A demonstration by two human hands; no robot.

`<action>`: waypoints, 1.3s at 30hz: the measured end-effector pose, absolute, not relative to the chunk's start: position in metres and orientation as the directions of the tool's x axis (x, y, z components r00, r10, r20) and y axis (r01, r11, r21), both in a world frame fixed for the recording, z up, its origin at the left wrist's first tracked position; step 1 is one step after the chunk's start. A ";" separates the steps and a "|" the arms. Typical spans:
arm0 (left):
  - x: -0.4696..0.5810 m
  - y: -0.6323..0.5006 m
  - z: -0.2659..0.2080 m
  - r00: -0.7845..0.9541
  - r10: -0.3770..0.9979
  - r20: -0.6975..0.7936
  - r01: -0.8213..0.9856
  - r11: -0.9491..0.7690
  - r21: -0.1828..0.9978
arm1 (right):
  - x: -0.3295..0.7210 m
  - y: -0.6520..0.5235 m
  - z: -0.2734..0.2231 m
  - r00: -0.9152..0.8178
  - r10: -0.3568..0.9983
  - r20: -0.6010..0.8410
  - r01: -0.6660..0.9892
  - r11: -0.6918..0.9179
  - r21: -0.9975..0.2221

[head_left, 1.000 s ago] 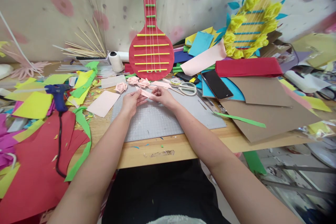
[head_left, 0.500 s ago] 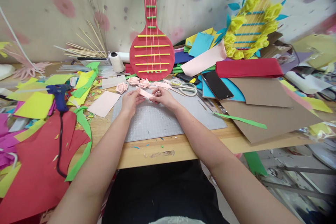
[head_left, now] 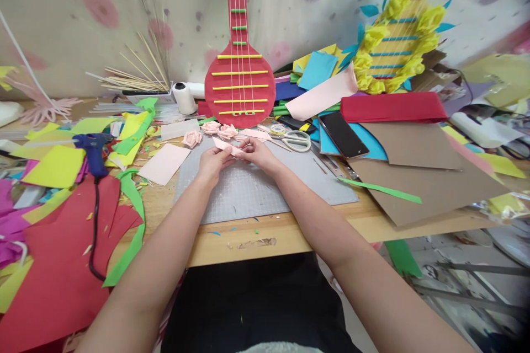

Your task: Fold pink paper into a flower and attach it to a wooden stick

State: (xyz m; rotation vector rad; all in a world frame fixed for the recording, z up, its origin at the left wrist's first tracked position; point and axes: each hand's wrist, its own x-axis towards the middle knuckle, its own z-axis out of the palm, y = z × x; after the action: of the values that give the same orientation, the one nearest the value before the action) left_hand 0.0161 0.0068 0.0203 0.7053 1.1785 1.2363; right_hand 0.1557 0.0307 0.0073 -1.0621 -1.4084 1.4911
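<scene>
Between my two hands is a narrow strip of pale pink paper (head_left: 222, 144), held above the grey cutting mat (head_left: 265, 193). My left hand (head_left: 213, 163) is closed on its middle, and the strip's left end sticks out past the fingers. My right hand (head_left: 257, 153) pinches the right end with thumb and fingertips. Just behind the hands lie several pink paper roses (head_left: 192, 138). Flat pink paper pieces (head_left: 253, 134) rest behind my right hand, and a pink paper sheet (head_left: 164, 164) lies left of the mat.
A red paper lute (head_left: 240, 83) leans against the wall. White-handled scissors (head_left: 298, 142) and a black phone (head_left: 343, 134) lie to the right, near brown cardboard (head_left: 414, 187). On the left are a blue glue gun (head_left: 94, 154) and red paper (head_left: 62, 253).
My left hand has slid right along the pink strip, closer to my right hand, so more of the strip's left end shows. My right hand has barely moved.
</scene>
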 end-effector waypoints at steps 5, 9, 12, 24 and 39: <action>0.014 0.007 0.023 -0.068 0.950 -0.304 -0.355 0.262 0.898 | 0.156 0.030 0.010 -0.316 0.946 -0.067 0.014 -0.066 -0.998; 0.011 0.007 0.026 -0.049 0.950 -0.310 -0.358 0.273 0.893 | 0.157 0.029 0.011 -0.321 0.943 -0.091 0.016 -0.090 -0.996; 0.009 0.008 0.027 -0.052 0.949 -0.311 -0.359 0.272 0.893 | 0.157 0.028 0.011 -0.331 0.938 -0.098 0.011 -0.100 -0.995; 0.018 0.007 0.021 -0.138 0.960 -0.244 -0.320 0.190 0.928 | 0.148 0.029 0.009 -0.320 0.944 -0.085 0.051 -0.072 -0.996; 0.017 0.009 0.017 -0.121 0.969 -0.217 -0.339 0.165 0.926 | 0.148 0.031 0.008 -0.403 0.915 -0.029 0.017 -0.024 -1.000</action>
State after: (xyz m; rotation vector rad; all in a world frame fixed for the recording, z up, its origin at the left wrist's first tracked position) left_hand 0.0174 0.0087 0.0169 0.7439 1.1551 1.3138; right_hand 0.1484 0.0309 0.0078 -1.0128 -1.5053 1.5244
